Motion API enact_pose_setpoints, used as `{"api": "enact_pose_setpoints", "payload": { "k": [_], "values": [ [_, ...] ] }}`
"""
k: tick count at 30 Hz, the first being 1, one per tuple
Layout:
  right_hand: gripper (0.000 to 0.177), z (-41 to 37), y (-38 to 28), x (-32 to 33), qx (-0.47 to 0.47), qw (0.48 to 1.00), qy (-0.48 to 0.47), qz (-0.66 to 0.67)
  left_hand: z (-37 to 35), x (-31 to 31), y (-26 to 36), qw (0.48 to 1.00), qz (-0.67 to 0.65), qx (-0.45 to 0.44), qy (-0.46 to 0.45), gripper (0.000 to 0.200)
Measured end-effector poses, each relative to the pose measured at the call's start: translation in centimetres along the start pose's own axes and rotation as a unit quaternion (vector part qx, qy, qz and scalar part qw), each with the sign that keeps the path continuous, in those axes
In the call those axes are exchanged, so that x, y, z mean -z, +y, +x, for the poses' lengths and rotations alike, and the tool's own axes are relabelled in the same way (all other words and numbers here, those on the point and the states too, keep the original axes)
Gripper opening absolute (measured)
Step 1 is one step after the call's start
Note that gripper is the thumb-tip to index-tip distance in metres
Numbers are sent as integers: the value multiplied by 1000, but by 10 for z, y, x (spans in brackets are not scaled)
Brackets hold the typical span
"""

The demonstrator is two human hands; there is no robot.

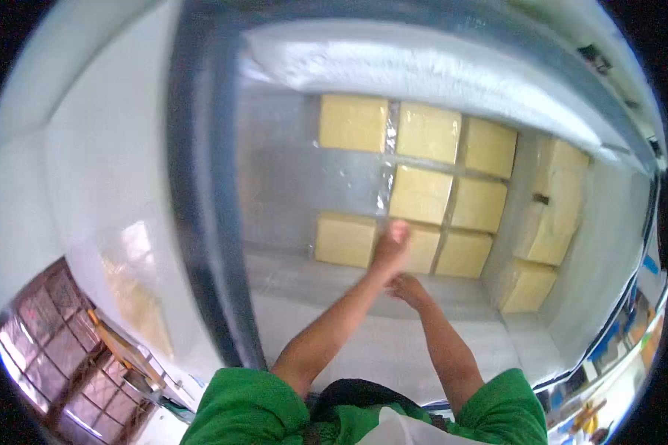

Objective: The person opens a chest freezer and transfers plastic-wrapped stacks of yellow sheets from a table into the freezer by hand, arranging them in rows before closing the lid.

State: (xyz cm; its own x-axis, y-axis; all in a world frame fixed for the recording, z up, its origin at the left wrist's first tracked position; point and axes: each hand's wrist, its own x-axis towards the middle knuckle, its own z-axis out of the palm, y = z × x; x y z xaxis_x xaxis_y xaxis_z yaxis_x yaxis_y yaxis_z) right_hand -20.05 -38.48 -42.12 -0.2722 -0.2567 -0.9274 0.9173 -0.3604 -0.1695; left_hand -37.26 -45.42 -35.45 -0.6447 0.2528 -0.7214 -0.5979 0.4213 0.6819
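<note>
Inside a deep white chest with a dark rim [208, 200], several pale yellow rectangular blocks [421, 194] lie in rows. My left hand [392, 245] is over the near row, in front of the block [421, 248] there, and hides part of it. It looks curled closed, though blurred; what it holds, if anything, I cannot make out. Just below, close to my left wrist, is my right hand [405, 287], also with bent fingers. Its fingertips are partly hidden behind the left wrist, and no held thing shows.
More yellow blocks [527, 285] stand on a raised ledge at the right. Frost lines the far wall [423, 63]. A grey, shiny patch of floor [345, 182] shows between blocks. A window with a grid [59, 334] is at lower left; mixed items crowd the lower right.
</note>
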Motion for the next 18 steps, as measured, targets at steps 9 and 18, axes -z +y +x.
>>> {"api": "enact_pose_setpoints", "payload": {
  "k": [9, 18],
  "values": [
    [28, -166, -79, 103, 352, 926, 138, 4, -307, 216, 190, 849, 166, -454, 212, 17],
    [40, -670, -218, -142, 719, 436, 386, -380, -557, 526, 314, 604, 335, -574, 440, 27]
  ]
}}
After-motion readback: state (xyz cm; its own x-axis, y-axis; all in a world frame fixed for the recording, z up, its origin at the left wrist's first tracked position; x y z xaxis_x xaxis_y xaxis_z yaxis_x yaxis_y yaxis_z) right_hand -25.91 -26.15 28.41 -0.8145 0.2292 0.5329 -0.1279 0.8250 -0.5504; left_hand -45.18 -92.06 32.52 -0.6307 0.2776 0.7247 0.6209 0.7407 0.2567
